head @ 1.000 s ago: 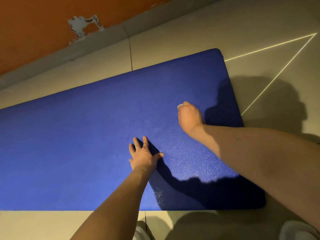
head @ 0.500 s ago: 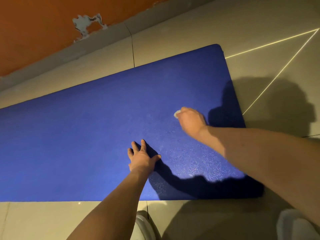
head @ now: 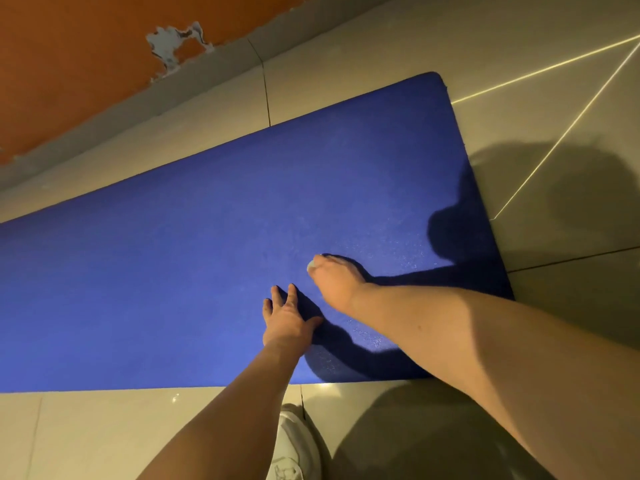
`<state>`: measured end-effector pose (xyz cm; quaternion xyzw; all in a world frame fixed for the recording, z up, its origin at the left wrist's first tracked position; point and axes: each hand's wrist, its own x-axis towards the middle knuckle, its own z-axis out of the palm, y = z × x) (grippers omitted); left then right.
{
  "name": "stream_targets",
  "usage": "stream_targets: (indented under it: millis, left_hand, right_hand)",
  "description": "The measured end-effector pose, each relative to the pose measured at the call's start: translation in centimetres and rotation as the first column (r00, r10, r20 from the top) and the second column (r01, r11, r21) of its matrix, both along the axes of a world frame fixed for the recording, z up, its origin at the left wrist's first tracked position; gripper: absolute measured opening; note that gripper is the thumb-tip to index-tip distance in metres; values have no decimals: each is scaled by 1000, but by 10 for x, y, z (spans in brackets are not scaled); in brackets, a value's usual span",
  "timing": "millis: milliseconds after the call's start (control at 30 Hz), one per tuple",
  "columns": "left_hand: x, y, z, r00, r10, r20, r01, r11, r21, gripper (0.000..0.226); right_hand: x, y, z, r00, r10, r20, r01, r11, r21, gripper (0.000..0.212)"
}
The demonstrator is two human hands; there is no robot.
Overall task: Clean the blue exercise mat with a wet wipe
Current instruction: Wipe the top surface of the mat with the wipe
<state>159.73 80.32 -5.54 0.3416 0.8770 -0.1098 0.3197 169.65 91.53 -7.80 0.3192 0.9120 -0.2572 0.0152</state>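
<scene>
Your left hand (head: 287, 323) lies palm down on the blue exercise mat (head: 173, 289), fingers straight and spread, close to the mat's near edge. Your right hand (head: 337, 285) sits just beyond it and to the right, fingers curled over a small white wet wipe (head: 311, 265) that pokes out at the fingertips and touches the mat; shiny speckles show on the mat right of that hand. The mat lies flat on beige floor tiles (head: 346, 74), near an orange wall (head: 69, 64) with chipped paint, and a white shoe (head: 294, 445) is on the tile just off the near edge.
</scene>
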Motion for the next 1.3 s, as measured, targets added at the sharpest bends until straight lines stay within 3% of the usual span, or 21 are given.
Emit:
stream_targets:
  millis: [100, 267, 400, 500, 600, 667, 833, 967, 1033, 1133, 1233, 1300]
  left_hand:
    - [1, 2, -1, 1000, -3, -7, 3, 1000, -13, 91]
    - [2, -1, -1, 1000, 0, -12, 0, 1000, -3, 88]
    - [2, -1, -2, 1000, 2, -9, -2, 1000, 0, 89]
    - [2, -1, -2, 1000, 0, -12, 0, 1000, -6, 90]
    - [2, -1, -2, 1000, -1, -18, 1, 1000, -17, 90]
    - [3, -1, -2, 1000, -6, -29, 5, 1000, -21, 90]
    - [4, -2, -1, 999, -7, -38, 6, 1000, -22, 89]
    - [5, -2, 0, 999, -9, -38, 9, 1000, -12, 88]
    - [5, -1, 1, 999, -4, -36, 3, 1000, -15, 88]
    - [5, -2, 1, 1000, -13, -28, 13, 1000, -11, 88]
    - [5, -6, 1, 1000, -11, -25, 11, 1000, 10, 87]
    - [7, -9, 1, 999, -11, -31, 11, 1000, 8, 86]
  right_hand:
    - [21, 26, -4, 999, -45, -19, 45, 999, 20, 33]
    - [79, 79, -13, 945, -326, 9, 324, 940, 106, 22]
    - [64, 66, -15, 906, -422, 32, 418, 905, 75, 23]
    - [35, 29, -20, 943, -331, 21, 331, 943, 2, 30]
    - [16, -24, -9, 999, -36, 21, 37, 998, -44, 29]
    - [18, -40, -5, 998, 67, -5, -67, 997, -38, 32]
    - [57, 14, -6, 999, -53, 9, 52, 996, 74, 38]
    - [94, 50, -11, 951, -304, 50, 293, 943, 160, 21]
    - [90, 47, -10, 942, -328, 64, 307, 925, 222, 19]
    - [66, 13, -8, 956, -290, 47, 284, 953, 110, 31]
    - [41, -35, -3, 997, -69, 37, 70, 997, -24, 33]
    - [40, -50, -2, 999, 21, 25, -20, 999, -30, 34]
